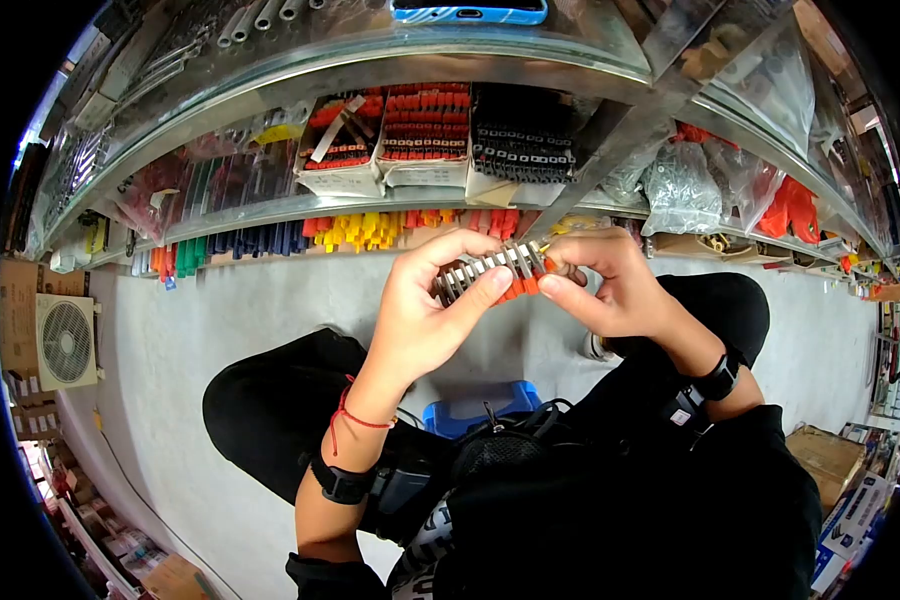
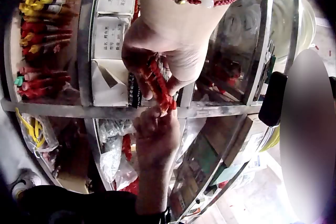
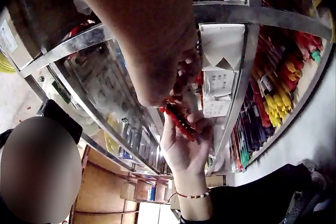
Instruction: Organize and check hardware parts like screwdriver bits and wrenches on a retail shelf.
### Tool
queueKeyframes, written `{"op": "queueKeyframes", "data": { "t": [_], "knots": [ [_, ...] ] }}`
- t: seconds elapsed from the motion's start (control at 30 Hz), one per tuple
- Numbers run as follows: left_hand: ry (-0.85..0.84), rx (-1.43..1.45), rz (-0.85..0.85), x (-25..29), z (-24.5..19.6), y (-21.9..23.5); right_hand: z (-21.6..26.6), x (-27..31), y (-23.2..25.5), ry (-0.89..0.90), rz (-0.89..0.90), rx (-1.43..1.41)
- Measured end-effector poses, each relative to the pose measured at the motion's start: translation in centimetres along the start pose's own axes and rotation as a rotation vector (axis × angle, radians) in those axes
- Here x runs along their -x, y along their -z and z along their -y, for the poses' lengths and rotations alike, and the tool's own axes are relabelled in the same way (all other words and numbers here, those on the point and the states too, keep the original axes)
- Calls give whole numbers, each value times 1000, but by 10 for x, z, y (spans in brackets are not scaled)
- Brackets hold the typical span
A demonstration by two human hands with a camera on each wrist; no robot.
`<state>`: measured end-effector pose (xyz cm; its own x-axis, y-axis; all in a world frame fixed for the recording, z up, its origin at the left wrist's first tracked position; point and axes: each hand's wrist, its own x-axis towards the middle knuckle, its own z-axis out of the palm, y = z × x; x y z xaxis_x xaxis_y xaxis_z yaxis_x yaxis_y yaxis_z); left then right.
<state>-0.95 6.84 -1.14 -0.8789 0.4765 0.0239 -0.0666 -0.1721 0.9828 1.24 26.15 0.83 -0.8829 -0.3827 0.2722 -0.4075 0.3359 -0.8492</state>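
Note:
A row of red-and-metal clips is held up in front of the shelf, several pieces side by side. My left hand grips the row, thumb across its near side and fingers behind. At the row's right end my right hand pinches a piece between thumb and forefinger. In the left wrist view the red clips lie within the left hand, and the right hand meets their end. The right wrist view shows the red clips across the left palm; the right fingers' grip is partly hidden.
White boxes of red and black clips stand on the shelf, with yellow-handled tools below. Bagged parts lie at the right. A blue phone rests on the glass top. A blue stool stands on the floor.

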Motion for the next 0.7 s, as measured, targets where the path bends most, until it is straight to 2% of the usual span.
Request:
{"op": "queueKeyframes", "data": {
  "t": [0.4,0.7],
  "knots": [
    [-10,-4,-34,1,-4,-1,1,1,2,30,51,93],
    [-58,-49,-58,1,-2,-3,4,5,0,-127,57,-60]
  ]
}}
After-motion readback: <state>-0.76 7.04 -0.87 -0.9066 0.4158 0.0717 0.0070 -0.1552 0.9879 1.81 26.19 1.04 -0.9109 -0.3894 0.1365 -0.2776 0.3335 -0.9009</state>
